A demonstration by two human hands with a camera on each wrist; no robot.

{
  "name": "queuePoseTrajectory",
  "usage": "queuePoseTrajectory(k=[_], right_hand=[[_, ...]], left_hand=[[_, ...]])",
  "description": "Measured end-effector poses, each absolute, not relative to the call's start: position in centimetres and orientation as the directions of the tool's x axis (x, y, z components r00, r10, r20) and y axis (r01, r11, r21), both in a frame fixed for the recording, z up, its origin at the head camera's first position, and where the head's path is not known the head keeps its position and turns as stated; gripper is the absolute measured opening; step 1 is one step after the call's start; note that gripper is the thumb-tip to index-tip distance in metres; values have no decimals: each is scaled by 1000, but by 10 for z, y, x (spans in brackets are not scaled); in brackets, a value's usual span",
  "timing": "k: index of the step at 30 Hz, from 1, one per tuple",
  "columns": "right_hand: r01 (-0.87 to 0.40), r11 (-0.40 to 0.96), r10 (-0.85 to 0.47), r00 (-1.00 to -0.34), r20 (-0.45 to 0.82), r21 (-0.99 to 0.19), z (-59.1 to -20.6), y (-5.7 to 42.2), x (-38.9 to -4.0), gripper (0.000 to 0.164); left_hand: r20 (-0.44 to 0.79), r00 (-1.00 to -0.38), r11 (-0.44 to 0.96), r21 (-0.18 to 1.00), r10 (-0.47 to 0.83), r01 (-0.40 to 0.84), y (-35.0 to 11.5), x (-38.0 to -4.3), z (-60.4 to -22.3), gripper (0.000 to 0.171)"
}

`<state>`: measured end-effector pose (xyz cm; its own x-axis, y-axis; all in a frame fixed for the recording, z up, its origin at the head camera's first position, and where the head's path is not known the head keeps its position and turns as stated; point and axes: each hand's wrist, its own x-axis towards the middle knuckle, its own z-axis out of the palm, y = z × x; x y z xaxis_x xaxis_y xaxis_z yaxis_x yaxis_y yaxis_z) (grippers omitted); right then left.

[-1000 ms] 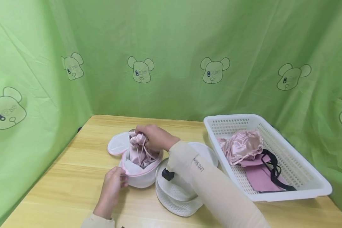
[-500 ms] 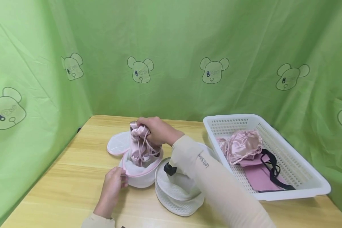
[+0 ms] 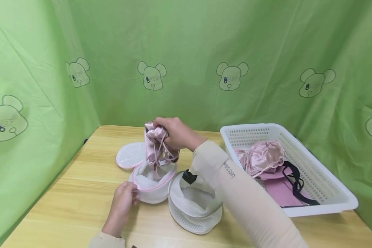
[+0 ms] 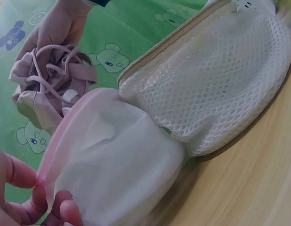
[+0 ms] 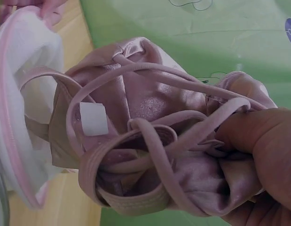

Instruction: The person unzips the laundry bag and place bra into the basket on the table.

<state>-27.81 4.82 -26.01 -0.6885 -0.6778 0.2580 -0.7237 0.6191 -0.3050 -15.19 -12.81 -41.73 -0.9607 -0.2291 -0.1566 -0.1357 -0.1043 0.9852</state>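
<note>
My right hand (image 3: pixel 180 133) grips a crumpled pink satin bra (image 3: pixel 153 143) above a white mesh laundry bag (image 3: pixel 153 196) with a pink zip edge. Thin straps dangle from the bra, and a small white label (image 5: pixel 93 119) shows in the right wrist view. The bag stands with its mouth open and its round lid (image 3: pixel 130 156) folded back on the table. At the bag's near left rim, my left hand (image 3: pixel 122 198) pinches the pink edge between thumb and fingers. Beside it stands a second, larger mesh laundry bag (image 3: pixel 193 220), unzipped, with a black tab (image 3: pixel 189 176) on its rim.
On the right of the wooden table (image 3: pixel 77 193) stands a white slotted plastic basket (image 3: pixel 323 213). Inside it lie a gathered pink satin item (image 3: pixel 266 156), flat pink pieces (image 3: pixel 283 191) and a black strap (image 3: pixel 297 184). A green curtain (image 3: pixel 186 96) hangs behind.
The right hand has lifted the bra up and slightly right, out of the pink-edged bag. The left hand has kept its hold on the rim.
</note>
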Motion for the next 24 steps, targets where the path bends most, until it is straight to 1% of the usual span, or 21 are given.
queuePoseTrajectory(k=[5,11,19,24], right_hand=[[-720,618,-668,-693,271,-315,-252,55,-279,44],[-720,620,-653,-694,303,-313,-244,66,-280,41],[-698,625,-617,-716,327,-348,-234,81,-282,35],[-674,644,-590,-739,327,-362,-228,91,-282,35]], left_hand=[[-177,-961,-95,982,-210,-161,-128,-153,-420,12],[-194,-956,-71,981,-220,-183,-129,-153,-421,13],[-204,-952,-41,979,-227,-200,-129,-152,-420,15],[-205,-952,-34,979,-228,-203,-129,-153,-421,15]])
